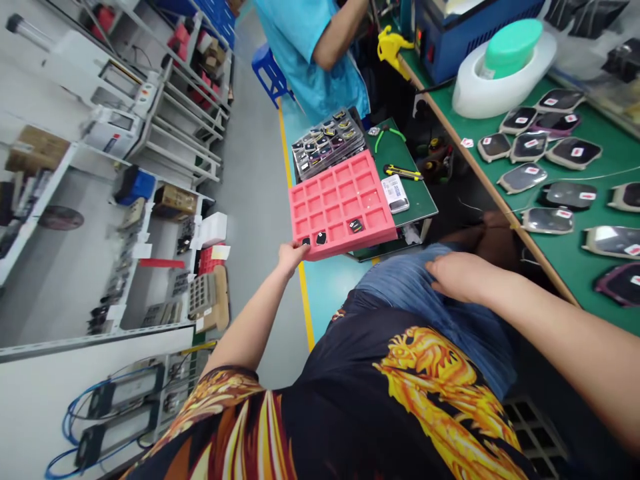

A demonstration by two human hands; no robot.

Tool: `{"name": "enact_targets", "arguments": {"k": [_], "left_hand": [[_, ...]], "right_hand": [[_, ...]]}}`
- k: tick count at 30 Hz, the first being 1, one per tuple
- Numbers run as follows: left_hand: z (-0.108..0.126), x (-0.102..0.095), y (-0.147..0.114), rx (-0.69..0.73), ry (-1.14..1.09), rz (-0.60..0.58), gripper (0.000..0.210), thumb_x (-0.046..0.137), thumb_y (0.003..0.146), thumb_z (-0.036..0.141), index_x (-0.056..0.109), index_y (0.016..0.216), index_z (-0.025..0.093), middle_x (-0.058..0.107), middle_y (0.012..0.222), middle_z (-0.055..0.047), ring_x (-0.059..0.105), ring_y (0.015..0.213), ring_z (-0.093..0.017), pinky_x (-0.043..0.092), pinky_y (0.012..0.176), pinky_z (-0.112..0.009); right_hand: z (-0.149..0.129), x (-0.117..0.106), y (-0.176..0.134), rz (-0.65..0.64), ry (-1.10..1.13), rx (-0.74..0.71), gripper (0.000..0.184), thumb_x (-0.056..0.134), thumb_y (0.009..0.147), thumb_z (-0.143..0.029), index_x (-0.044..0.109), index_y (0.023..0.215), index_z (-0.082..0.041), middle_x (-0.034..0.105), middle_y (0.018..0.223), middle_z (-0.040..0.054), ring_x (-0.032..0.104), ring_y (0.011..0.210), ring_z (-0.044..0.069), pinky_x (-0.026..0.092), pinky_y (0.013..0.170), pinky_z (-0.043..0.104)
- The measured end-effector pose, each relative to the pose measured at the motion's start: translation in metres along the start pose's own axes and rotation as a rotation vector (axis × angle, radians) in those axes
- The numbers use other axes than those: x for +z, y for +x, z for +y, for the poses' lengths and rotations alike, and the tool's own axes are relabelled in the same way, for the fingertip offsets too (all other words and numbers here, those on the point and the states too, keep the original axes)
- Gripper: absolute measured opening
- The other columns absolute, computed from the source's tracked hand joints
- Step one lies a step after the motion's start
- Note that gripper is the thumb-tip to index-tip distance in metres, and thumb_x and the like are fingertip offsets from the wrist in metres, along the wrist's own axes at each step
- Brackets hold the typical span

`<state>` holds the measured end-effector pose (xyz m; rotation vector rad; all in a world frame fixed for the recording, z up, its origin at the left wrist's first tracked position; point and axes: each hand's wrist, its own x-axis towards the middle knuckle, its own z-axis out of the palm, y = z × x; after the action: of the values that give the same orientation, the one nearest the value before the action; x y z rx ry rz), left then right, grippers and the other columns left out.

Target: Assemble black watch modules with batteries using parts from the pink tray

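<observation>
My left hand (293,259) is closed on the near left corner of a pink foam tray (345,230). The tray has rows of square pockets, and a few hold small dark pieces with white labels, such as a black square piece (355,226). Beyond the tray, a clear tray of dark labelled pieces (327,143) touches or nearly touches its far edge. My right hand (457,275) rests at my jeans, its fingers loosely bent and slightly apart. I see nothing held in it.
A green side table holds green-handled pliers (390,137), a yellow cutter knife (403,172) and a white labelled box (395,193). On the right bench (520,260) lie several labelled dark-faced parts. A co-worker in a blue top (300,47) stands ahead. Shelving lines the left.
</observation>
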<state>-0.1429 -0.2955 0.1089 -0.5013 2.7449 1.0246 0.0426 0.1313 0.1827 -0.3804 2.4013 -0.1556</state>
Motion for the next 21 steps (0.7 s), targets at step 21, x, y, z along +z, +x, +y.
{"name": "enact_targets", "arguments": {"k": [21], "left_hand": [[0.038, -0.020, 0.003, 0.018, -0.239, 0.005, 0.027, 0.077, 0.060, 0.028, 0.073, 0.081, 0.012, 0.063, 0.057, -0.001, 0.054, 0.052, -0.013, 0.041, 0.051, -0.024]], "right_hand": [[-0.002, -0.002, -0.001, -0.021, 0.015, 0.016, 0.037, 0.063, 0.103, -0.028, 0.076, 0.130, -0.004, 0.077, 0.124, 0.0251, 0.074, 0.119, 0.044, 0.060, 0.099, 0.051]]}}
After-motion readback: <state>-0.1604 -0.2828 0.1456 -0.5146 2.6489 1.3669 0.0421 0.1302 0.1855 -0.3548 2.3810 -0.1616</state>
